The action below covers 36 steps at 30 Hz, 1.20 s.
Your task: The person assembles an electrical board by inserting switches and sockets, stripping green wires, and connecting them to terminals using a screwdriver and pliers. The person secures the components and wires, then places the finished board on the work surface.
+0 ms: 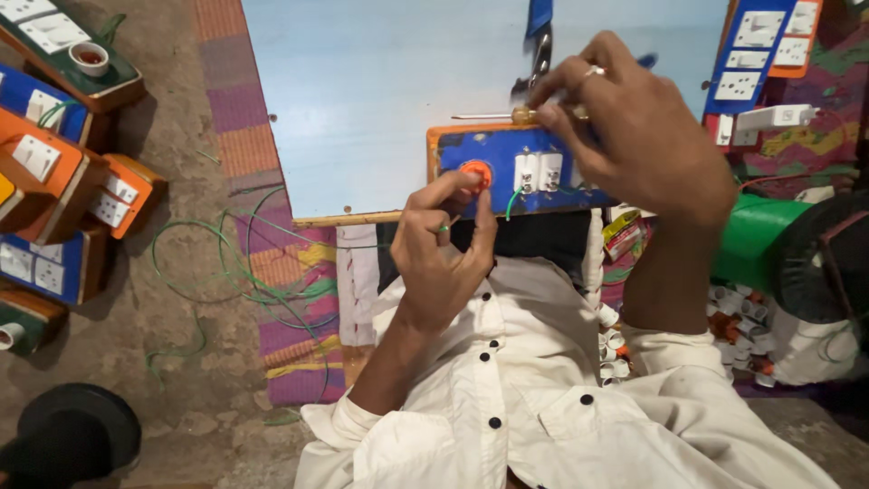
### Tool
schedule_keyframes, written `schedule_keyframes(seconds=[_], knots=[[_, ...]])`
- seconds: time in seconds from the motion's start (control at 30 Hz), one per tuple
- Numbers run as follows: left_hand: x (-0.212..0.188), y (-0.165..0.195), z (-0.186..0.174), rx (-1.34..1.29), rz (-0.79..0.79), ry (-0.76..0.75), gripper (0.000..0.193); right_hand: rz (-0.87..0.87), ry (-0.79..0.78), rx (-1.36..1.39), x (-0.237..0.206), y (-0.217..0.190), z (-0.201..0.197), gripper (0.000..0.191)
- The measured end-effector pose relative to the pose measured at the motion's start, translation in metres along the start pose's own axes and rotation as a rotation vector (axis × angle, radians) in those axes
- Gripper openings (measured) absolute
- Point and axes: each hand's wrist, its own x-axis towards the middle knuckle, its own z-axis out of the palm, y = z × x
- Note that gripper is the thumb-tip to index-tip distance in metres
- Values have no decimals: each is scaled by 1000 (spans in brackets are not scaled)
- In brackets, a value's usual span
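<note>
At the near edge of the pale blue work board (380, 81), the left hand (444, 249) pinches a thin, floppy green wire (512, 201) by a rigid, light blue switch board (507, 167), best gripped by its edges, while the right hand (638, 127) closes around a screwdriver (507, 115).

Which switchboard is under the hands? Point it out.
The blue board with the orange edge on the pale blue table; both hands touch it, the others lie aside.
</note>
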Motion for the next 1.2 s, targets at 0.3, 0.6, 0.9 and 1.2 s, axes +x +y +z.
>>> schedule_keyframes(seconds=[0.3, 0.6, 0.9, 1.2], knots=[[4, 2, -2, -35, -28, -7, 45, -544, 825, 942, -28, -1, 62, 25], [2, -2, -7, 21, -37, -17, 43, -634, 720, 799, -31, -23, 75, 27], [0, -3, -9, -27, 22, -9, 37, -756, 919, 437, -25, -35, 62, 31], [-2, -4, -15, -9, -104, -112, 44, -523, 429, 553, -40, -68, 41, 23]])
